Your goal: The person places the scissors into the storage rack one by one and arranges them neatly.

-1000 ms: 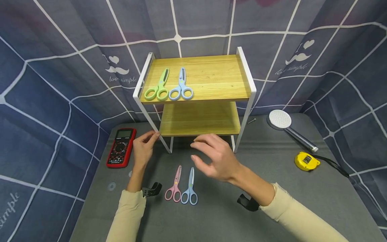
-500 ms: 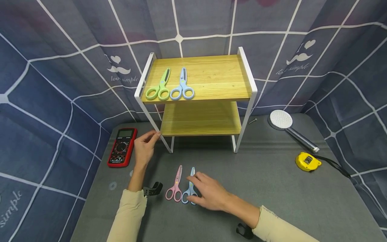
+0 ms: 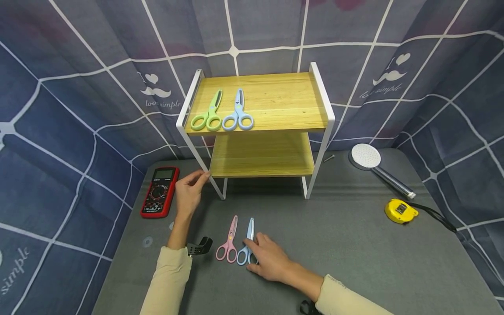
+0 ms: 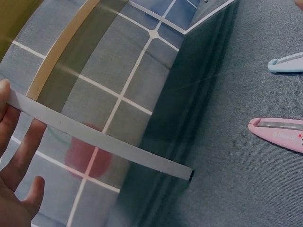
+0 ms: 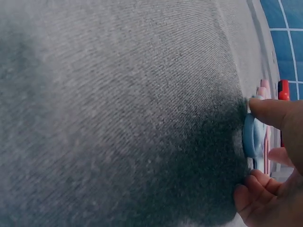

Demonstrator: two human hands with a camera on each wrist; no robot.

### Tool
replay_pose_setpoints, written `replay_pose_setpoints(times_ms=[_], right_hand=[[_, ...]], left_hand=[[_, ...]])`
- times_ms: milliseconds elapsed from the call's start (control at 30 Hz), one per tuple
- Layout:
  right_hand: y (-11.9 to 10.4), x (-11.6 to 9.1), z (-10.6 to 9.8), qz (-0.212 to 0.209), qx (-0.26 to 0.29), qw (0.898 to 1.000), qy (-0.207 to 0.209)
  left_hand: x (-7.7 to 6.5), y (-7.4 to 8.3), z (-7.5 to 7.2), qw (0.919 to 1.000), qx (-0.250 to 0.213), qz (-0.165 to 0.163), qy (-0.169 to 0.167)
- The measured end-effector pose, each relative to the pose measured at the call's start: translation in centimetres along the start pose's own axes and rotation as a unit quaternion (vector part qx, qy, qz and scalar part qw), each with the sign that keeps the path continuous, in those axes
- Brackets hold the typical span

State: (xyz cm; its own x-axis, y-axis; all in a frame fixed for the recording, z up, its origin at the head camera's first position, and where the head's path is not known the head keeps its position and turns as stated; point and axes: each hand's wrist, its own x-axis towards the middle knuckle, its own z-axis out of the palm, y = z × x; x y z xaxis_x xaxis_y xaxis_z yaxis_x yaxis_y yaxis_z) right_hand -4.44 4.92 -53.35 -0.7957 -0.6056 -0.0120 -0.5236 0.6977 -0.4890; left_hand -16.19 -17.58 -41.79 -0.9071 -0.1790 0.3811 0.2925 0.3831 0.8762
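In the head view my left hand (image 3: pixel 188 192) pinches the white left leg of a two-tier shelf (image 3: pixel 275 100); its fingers (image 4: pixel 31 142) lie around that white bar in the left wrist view. My right hand (image 3: pixel 269 258) is down on the table with fingertips and thumb about the handles of blue scissors (image 3: pixel 250 229), which lie flat and are partly covered by the hand. The blue handle (image 5: pixel 249 135) shows between thumb and fingers in the right wrist view. Pink scissors (image 3: pixel 231 232) lie just left of them. On the top shelf rest green scissors (image 3: pixel 212 109) and light blue scissors (image 3: pixel 238 111), side by side.
A red multimeter (image 3: pixel 159 192) lies left of the shelf. To the right are a shower head (image 3: pixel 365 156), a yellow tape measure (image 3: pixel 400 210) and a small screw (image 3: pixel 329 157). Tile-patterned curtain surrounds the grey table (image 3: pixel 346 236) at the back and sides.
My right hand came down from in front of the lower shelf to the blue scissors on the table, its fingers closing in on the handles. My left hand stays on the shelf leg.
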Motion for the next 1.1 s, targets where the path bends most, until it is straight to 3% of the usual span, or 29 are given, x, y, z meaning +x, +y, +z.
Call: replay_pose_setpoints(times_ms=[167, 400, 533, 733, 867, 967, 1100], right_hand=[[-0.2, 0.2, 0.3, -0.009, -0.044, 0.999, -0.006], [0.0, 0.1, 0.5, -0.034, -0.049, 0.998, 0.004], [0.1, 0.1, 0.5, -0.04, -0.041, 0.998, 0.006], [0.2, -0.4, 1.1, -0.016, 0.009, 0.999, 0.028], [0.5, -0.7, 1.7, -0.016, 0.033, 0.998, 0.058], [0.7, -0.8, 1.6, -0.016, 0.048, 0.997, 0.057], [0.7, -0.8, 1.2, -0.021, 0.061, 0.997, 0.039]], left_hand=[[0.0, -0.1, 0.1, 1.0, -0.006, 0.001, 0.0], [0.1, -0.4, 0.1, 0.9997, -0.023, 0.006, 0.001], [0.0, -0.6, 0.2, 0.9995, -0.028, 0.01, 0.004], [0.1, -0.7, 0.2, 0.9993, -0.034, 0.017, 0.005], [0.5, -2.7, 0.5, 0.9989, -0.043, 0.017, 0.008], [0.8, -4.4, 0.6, 0.9987, -0.048, 0.017, 0.01], [0.8, -4.6, 0.5, 0.9987, -0.046, 0.02, 0.013]])
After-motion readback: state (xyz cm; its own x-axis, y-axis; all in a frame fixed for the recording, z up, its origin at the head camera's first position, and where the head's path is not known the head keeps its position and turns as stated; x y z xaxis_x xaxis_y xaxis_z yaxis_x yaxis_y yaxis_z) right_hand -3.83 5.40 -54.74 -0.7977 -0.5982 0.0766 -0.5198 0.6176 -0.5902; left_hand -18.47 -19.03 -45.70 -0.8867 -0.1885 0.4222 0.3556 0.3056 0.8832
